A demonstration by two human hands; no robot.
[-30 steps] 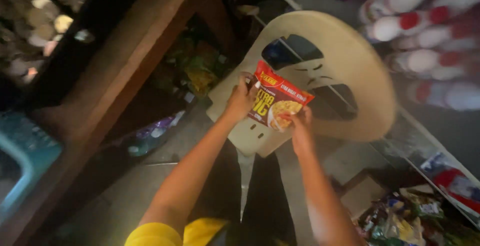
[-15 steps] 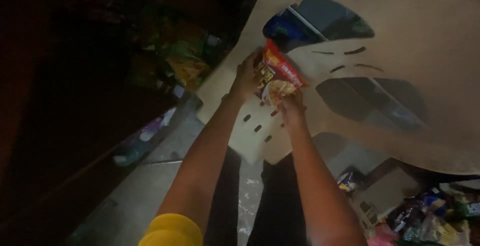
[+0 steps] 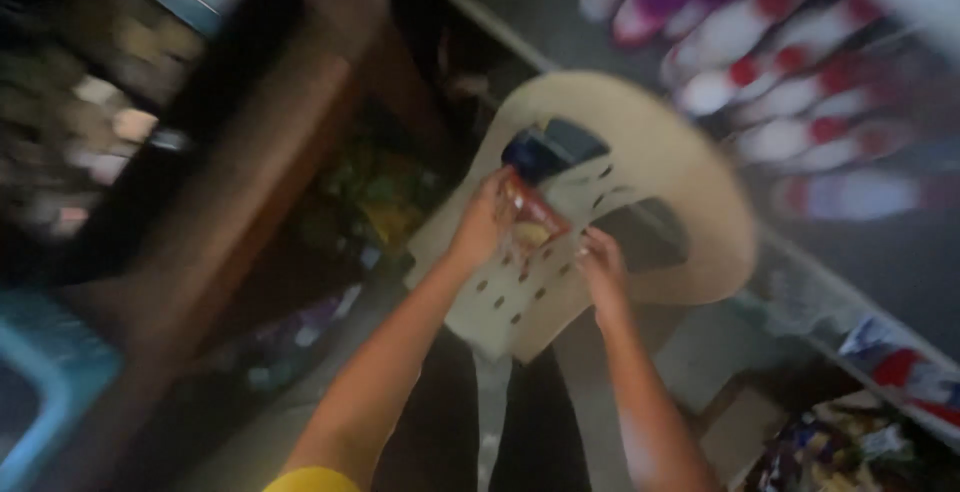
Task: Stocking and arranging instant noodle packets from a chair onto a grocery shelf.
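Though motion blurs everything, both hands (image 3: 540,237) grip a red packet (image 3: 532,224).

Two hands are in view, the left hand (image 3: 482,224) and the right hand (image 3: 602,270). Between their fingers sits one red snack packet (image 3: 528,220). Beneath the fingers stands one beige plastic chair (image 3: 660,167). Just beyond the fingertips lies one dark blue object (image 3: 545,150) on the chair seat. Well left of the fingers is one blue crate (image 3: 45,392). The blurred bottles (image 3: 790,82) beyond the fingers cannot be counted.
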